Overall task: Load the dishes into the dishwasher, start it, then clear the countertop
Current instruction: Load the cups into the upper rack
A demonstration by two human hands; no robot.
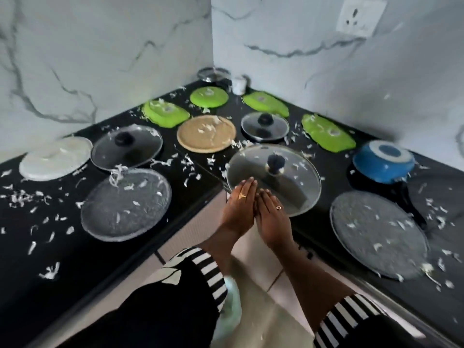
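Note:
Dishes lie across a black corner countertop (75, 252) strewn with white shreds. My left hand (238, 209) and my right hand (271, 217) are pressed side by side with flat, straight fingers, holding nothing. They hover at the near edge of a large glass lid with a black knob (288, 172). Textured glass plates lie at the left (126, 204) and right (376, 234). An upturned blue pan (384, 162) rests at the right. No dishwasher is in view.
Farther back are a white plate (55, 158), a dark glass lid (126, 146), a tan plate (206, 134), a small glass lid (265, 125), several green lids (208, 96), a glass bowl (213, 74) and a white cup (238, 84). Marble walls enclose the corner.

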